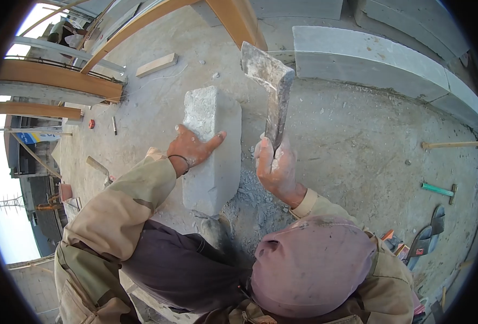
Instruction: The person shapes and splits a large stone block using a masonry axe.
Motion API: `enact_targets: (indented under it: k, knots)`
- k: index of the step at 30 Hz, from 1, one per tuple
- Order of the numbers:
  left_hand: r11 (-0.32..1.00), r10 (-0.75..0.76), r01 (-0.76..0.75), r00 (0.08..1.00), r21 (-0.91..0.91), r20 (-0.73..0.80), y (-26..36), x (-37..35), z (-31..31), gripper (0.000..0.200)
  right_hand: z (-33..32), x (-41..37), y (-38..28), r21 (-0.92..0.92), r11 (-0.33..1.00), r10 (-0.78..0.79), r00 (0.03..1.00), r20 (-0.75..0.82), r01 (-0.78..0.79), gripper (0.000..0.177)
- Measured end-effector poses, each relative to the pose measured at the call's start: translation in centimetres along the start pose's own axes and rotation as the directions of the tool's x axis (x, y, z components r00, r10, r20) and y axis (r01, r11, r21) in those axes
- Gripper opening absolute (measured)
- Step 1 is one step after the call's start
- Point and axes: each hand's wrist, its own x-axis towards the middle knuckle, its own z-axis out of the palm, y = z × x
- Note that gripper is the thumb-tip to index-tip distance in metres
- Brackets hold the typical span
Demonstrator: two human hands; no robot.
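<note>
A pale grey concrete block (217,167) lies lengthwise in front of me, its upper left face rough and chipped. My left hand (193,147) rests on the block's left side, thumb stretched across the top and fingers spread. To the right of the block, my right hand (276,166) is wrapped around the handle of a dusty hatchet (274,75). The broad metal head is raised beyond the block's far right end, apart from it. Crumbled grey debris (255,200) lies along the block's right side.
A row of grey blocks (363,65) runs along the upper right. A green-handled hammer (438,189) and dark sandals (428,235) lie at right. A trowel (98,168) lies at left. A wood offcut (157,65) and orange beams (136,32) stand farther off.
</note>
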Motion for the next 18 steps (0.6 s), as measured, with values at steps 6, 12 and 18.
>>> enact_targets:
  k: [6,12,18]
  knots:
    - [0.998,0.027,-0.024,0.998,0.052,-0.049,-0.1,0.2,0.3,0.142,5.0,-1.6,7.0,-0.378,0.833,0.457,0.887,0.06,-0.404,0.028]
    - [1.0,0.023,-0.023,1.0,0.02,0.02,0.1,-0.5,-0.1,0.146,4.2,-2.7,4.0,-0.115,0.973,0.208,0.975,0.072,-0.199,0.025]
    - [0.995,0.101,-0.101,0.994,-0.002,0.046,-1.9,2.2,-0.8,0.145,1.2,-0.7,8.3,0.222,0.519,0.791,0.562,0.241,-0.825,0.031]
